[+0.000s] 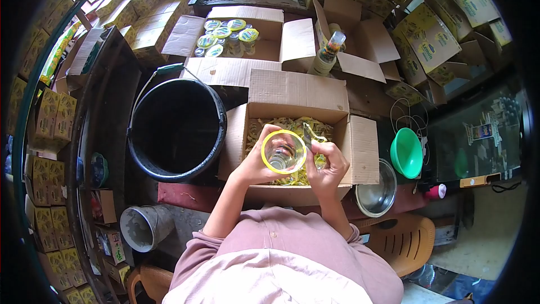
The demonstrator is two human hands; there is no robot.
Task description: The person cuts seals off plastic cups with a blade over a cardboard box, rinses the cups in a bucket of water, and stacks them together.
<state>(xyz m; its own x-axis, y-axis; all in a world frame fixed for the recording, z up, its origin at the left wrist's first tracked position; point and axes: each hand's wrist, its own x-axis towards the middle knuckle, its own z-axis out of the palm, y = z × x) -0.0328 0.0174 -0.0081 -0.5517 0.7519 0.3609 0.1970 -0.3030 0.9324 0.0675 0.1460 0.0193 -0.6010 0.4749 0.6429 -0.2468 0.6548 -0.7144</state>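
My left hand is wrapped round a clear plastic cup with a bright yellow rim, its mouth tilted up toward me. Close against the cup's right side, my right hand pinches a thin strip, dark and shiny with a yellow edge, that sticks up above the fingers. It looks like peeled film, but I cannot tell whether it still joins the rim. Both hands are over an open cardboard box holding many yellowish and clear shreds. The fingertips behind the cup are partly hidden.
A black bucket stands left of the box. Behind sits another carton with several sealed cups, beside a bottle. To the right are a green bowl and a metal bowl. Stacked cartons line the sides.
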